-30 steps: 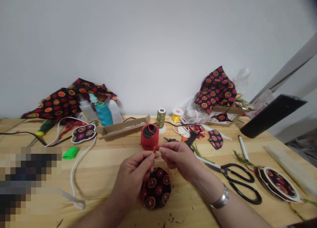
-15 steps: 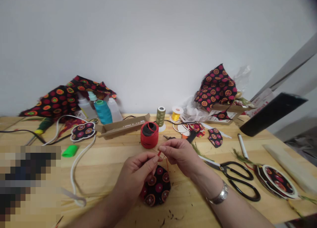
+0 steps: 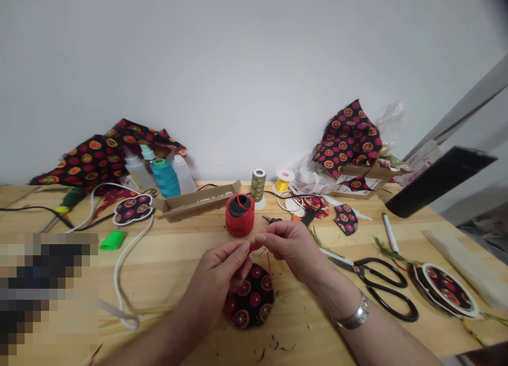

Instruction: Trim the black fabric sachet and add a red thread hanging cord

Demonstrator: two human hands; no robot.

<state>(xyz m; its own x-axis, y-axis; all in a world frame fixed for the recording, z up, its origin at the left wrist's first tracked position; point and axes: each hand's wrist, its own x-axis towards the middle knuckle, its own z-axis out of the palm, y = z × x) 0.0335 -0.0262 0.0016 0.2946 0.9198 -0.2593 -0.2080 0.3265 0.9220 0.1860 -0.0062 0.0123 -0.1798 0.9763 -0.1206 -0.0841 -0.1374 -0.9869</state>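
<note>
My left hand [image 3: 222, 270] pinches one end of a thin red cord [image 3: 269, 260] between thumb and forefinger. Close beside it, my right hand [image 3: 288, 247] is closed in a pinch on the same cord, fingertips nearly meeting the left ones. Fingers hide most of what lies between them. Below my hands, a round dark fabric piece [image 3: 256, 301] with a pink and orange circle print rests on the wooden table, and the cord trails down toward it. Just beyond my fingers stands a red cord spool [image 3: 239, 217].
Large black-handled scissors [image 3: 381, 276] lie right of my right arm, near a round fabric-covered piece [image 3: 450, 291]. Behind stand an olive thread spool [image 3: 258, 186], a yellow spool [image 3: 283, 181] and a long cardboard box [image 3: 202, 203]. A white cable [image 3: 118, 270] curves at left.
My fingertips have shifted slightly, with the left ones a little higher, and the short red piece between them is now mostly covered. The objects on the table stay where they were.
</note>
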